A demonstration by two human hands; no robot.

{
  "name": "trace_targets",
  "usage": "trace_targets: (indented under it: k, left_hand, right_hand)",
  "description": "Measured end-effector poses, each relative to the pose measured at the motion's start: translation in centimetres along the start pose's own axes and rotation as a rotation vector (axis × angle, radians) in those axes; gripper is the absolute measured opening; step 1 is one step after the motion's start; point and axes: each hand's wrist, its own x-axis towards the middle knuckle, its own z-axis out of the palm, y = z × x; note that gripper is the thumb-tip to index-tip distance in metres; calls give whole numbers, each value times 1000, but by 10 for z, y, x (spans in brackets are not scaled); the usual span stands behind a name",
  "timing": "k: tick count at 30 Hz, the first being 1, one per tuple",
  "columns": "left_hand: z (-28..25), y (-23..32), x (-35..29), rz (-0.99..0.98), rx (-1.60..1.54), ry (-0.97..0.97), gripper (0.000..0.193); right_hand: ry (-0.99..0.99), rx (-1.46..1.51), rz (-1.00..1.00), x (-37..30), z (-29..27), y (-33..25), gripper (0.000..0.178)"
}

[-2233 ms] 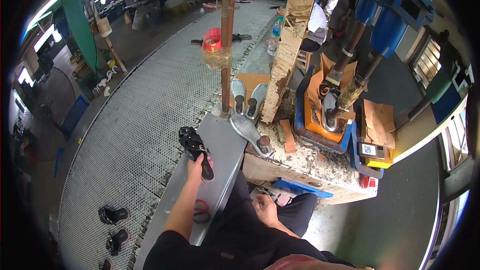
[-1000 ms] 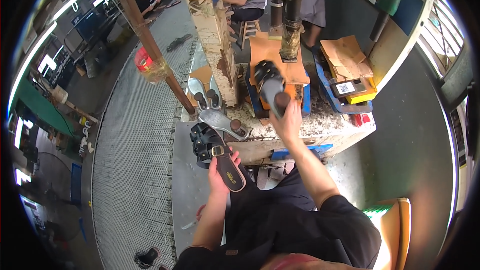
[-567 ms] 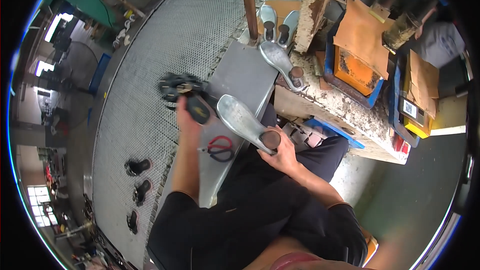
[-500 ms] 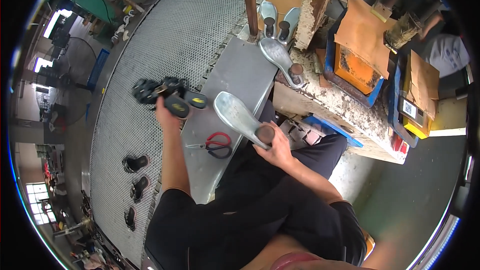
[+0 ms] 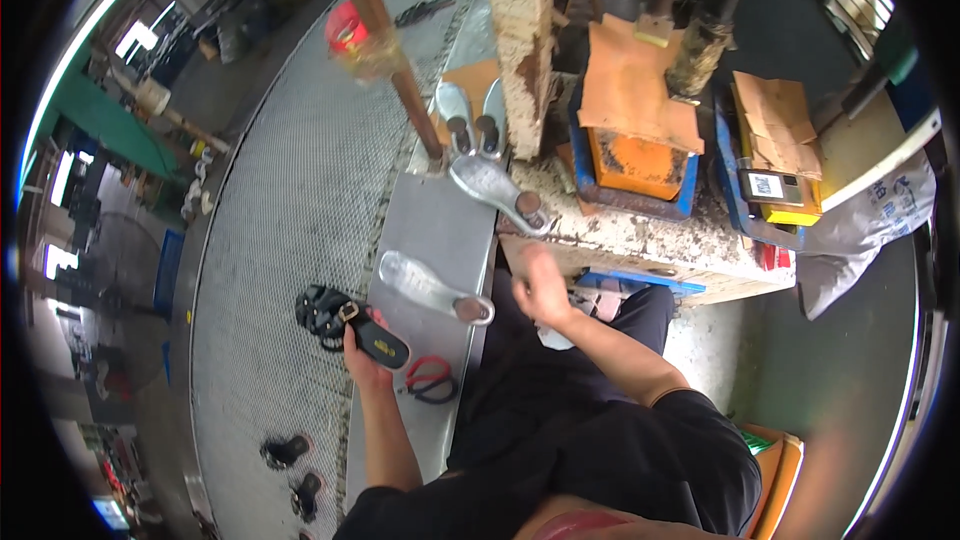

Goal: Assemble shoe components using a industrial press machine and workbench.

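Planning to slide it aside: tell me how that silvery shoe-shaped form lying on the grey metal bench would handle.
The silvery form looks like solid cast metal, so probably stiff and heavy for its size. It lies on its side on the bench, so it may rock. Its smooth sheen suggests it slides easily.

We look down from a single head-worn fisheye camera, steeply, over our own torso and forearms, which enter from the lower edge. Our left hand [image 5: 362, 358] sits left of centre and our right hand [image 5: 540, 287] near the middle, both fairly close below the lens. Ahead of the hands, toward the top, lies the grey bench [image 5: 440, 230]; left of the left hand stretches the mesh floor [image 5: 280, 210]. Straight edges bow toward the dark round rim. No second view shares the scene.
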Motion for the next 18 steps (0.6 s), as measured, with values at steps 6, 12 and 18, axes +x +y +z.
trace_targets:
  k: [6,12,18]
  left_hand:
    - [93,-37,-22,-145,8,-295,58]
    - [132,-72,-23,-137,-155,-573,97]
    - [140,-64,35,-191,-108,-390,82]
  right_hand:
    - [98,-201,115,83,-11,82,58]
    - [-4,-94,66,80,-15,56,45]
    - [114,285,326,9,-94,-54,29]
